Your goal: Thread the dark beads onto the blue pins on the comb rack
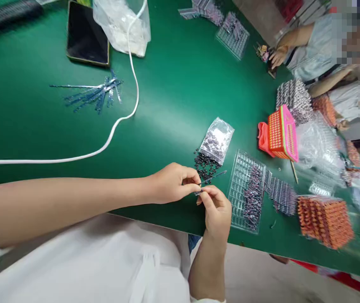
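One small piece (198,192), mostly finger-hidden, left hand (176,183) and right hand (218,210) pinching

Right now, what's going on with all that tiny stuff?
The person's left hand and right hand meet over the near side of the green table, fingertips pinched around a thin dark piece, too small to see clearly. Small dark beads lie loose by a clear bag. To the right, a clear tray holds many thin purplish pieces.
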Tool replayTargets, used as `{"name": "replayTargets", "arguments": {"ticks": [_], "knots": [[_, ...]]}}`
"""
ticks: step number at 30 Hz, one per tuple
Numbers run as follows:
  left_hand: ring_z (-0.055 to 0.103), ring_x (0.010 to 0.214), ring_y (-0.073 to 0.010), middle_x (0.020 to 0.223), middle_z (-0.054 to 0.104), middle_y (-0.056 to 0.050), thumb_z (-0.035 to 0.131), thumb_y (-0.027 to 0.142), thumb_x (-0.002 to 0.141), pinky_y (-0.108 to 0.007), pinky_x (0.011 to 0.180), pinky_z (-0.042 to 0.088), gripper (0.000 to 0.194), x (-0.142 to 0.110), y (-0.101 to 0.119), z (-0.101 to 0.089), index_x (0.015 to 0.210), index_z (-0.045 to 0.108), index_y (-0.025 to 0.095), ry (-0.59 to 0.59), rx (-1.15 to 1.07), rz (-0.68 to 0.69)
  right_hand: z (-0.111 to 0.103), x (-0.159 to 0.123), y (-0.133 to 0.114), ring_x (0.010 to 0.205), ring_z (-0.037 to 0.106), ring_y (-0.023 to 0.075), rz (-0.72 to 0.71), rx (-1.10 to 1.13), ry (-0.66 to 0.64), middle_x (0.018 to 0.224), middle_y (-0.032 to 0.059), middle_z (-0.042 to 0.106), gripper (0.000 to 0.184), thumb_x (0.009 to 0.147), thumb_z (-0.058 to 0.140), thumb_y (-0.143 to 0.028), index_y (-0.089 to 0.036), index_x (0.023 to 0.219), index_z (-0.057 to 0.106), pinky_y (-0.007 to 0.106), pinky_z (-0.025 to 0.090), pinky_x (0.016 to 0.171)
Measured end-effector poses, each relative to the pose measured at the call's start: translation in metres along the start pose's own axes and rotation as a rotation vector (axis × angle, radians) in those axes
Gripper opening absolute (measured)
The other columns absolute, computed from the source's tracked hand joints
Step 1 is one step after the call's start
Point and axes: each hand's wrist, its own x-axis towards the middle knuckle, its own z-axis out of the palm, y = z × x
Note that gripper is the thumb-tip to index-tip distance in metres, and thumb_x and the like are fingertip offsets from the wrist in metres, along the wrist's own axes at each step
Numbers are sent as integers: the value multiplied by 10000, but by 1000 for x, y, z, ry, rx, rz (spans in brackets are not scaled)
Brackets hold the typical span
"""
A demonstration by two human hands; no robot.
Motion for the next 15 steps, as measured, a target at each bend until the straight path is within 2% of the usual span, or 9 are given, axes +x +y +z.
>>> {"name": "replayTargets", "arguments": {"ticks": [2, 5, 9, 15], "knots": [[673, 794, -184, 859, 760, -33, 613, 303, 854, -269, 710, 467, 201, 1, 1, -1, 979, 698, 169, -15, -66, -15, -1, 1, 1, 652, 546, 82, -32, 3, 37, 795, -31, 593, 25, 863, 694, -251, -238, 868, 714, 220, 429, 611], [690, 858, -183, 927, 769, -40, 640, 276, 834, -262, 763, 481, 259, 2, 3, -1, 1065, 680, 167, -25, -130, -45, -2, 2, 2, 654, 534, 86, -63, 27, 73, 797, -26, 589, 19, 853, 701, -247, -233, 860, 712, 224, 416, 601], [660, 783, -165, 833, 750, -22, 623, 296, 848, -246, 716, 461, 161, 2, 6, -1, 881, 713, 167, -8, -131, -54, -1, 3, 2, 649, 537, 97, -78, 69, 77, 798, -16, 591, 36, 848, 700, -250, -228, 872, 716, 236, 417, 595], [588, 725, -150, 766, 680, 4, 569, 322, 877, -245, 673, 423, 190, 0, 8, -3, 821, 682, 179, -35, -79, 9, 1, 0, -3, 646, 547, 100, -30, 168, 18, 797, -10, 605, 53, 842, 701, -271, -226, 859, 725, 234, 428, 590]]}}
